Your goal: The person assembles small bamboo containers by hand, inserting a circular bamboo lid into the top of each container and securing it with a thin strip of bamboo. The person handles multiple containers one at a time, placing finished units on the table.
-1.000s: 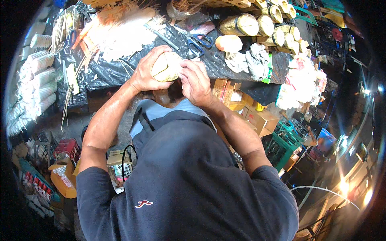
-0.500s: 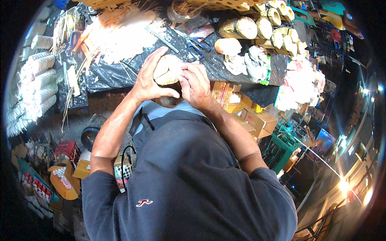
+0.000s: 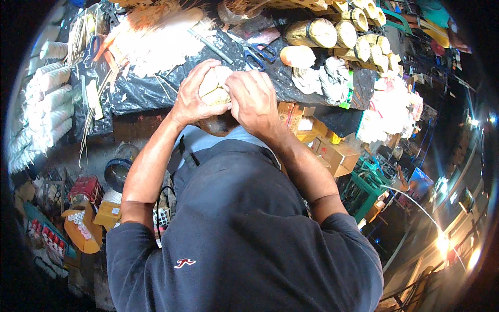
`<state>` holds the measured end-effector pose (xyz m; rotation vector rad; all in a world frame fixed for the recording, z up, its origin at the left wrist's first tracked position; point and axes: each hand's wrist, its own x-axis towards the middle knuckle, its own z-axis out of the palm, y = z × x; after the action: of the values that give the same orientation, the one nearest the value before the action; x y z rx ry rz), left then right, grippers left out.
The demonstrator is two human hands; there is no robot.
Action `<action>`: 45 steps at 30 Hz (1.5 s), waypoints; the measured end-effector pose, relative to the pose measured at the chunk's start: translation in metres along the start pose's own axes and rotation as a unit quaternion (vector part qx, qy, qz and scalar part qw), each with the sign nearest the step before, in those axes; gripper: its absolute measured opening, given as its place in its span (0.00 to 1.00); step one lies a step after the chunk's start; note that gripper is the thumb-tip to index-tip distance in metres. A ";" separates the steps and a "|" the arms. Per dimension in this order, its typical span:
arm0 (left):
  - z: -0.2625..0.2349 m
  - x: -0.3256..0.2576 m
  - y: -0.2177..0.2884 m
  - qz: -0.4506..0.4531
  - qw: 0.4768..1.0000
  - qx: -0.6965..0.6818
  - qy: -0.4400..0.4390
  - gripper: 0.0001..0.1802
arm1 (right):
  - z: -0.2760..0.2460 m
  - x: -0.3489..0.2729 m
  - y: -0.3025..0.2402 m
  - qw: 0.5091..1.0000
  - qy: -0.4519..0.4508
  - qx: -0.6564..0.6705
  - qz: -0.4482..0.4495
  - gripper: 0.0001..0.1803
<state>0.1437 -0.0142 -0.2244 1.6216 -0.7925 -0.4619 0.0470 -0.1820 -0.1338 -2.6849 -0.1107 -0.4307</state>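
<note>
At the near edge of the table, both hands hold a rounded, pale yellowish roll (image 3: 214, 87) that looks wrapped in paper, with creases across its end. My left hand (image 3: 193, 98) is closed round its left side, fingers over the top and thumb along the bottom. My right hand (image 3: 254, 101) presses bent fingers against its right side and covers that part. Beyond the roll lie blue-handled scissors (image 3: 258, 54) and a thin grey rod (image 3: 210, 46).
Black plastic (image 3: 283, 92) covers the table. Yellowish banded rolls (image 3: 312, 34) are stacked at far right, near an orange-and-white lump (image 3: 297, 56) and a crumpled grey cloth (image 3: 334, 78). White spools (image 3: 54, 83) pile up at left. A cardboard box (image 3: 340, 158) stands below, right.
My right hand has moved up and left over the roll, so its back now covers more of it. The roll has tilted slightly; my left hand keeps its hold.
</note>
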 end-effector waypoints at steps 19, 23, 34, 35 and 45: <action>-0.004 0.012 0.000 -0.214 0.922 -0.323 0.008 0.23 | 0.010 0.025 0.027 0.983 0.041 0.155 0.090 0.12; -0.004 0.015 0.007 -0.124 0.970 -0.207 0.036 0.25 | 0.002 -0.005 0.022 0.981 0.045 0.142 0.126 0.16; -0.014 0.011 0.014 -0.049 0.996 -0.078 0.008 0.14 | 0.007 -0.042 0.001 0.982 0.081 0.099 0.139 0.26; -0.014 0.010 0.014 -0.067 0.994 -0.091 0.012 0.14 | 0.009 -0.049 0.001 0.980 0.079 0.098 0.155 0.28; -0.011 0.010 0.005 -0.056 0.991 -0.121 0.020 0.13 | 0.031 -0.091 -0.002 0.916 0.030 0.235 0.324 0.27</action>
<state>0.1572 -0.0139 -0.2164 1.4480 -0.5917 -0.5816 -0.0309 -0.1683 -0.1886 -2.0670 0.6020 -0.2293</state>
